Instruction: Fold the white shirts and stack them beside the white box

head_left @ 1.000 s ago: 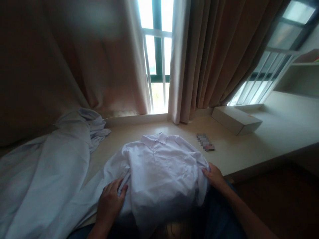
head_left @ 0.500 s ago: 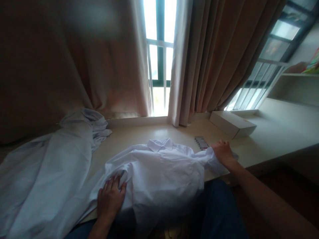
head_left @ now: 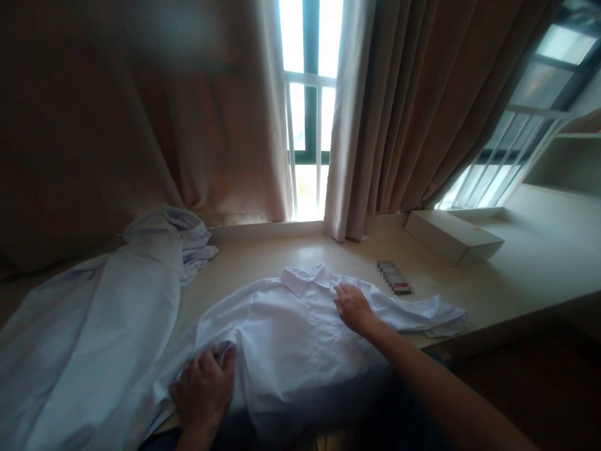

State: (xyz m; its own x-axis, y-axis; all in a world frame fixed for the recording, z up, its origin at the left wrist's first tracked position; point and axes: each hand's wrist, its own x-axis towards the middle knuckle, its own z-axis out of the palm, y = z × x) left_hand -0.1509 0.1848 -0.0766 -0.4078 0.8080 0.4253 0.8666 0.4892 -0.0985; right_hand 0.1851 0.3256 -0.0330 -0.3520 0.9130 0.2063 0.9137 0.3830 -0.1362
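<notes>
Across the near part of the pale counter, front up, a white shirt with its collar toward the far side. Already done, judging by the lie of the cloth: collar set out, far sleeve stretched to the right. Less settled: the left side, creased and bunched, and the lower part, dim at the near edge.

On the chest just right of the collar, the right hand, palm down, fingers loosely extended and touching the cloth, with no grasp to be seen. At the bunched left side, the left hand, fingers curled; too dark there to make out whether gripping fabric or merely resting on it.

Beyond, at left, a heap of white cloth; at far right, a small flat item (masked by pixels) and a white box.
</notes>
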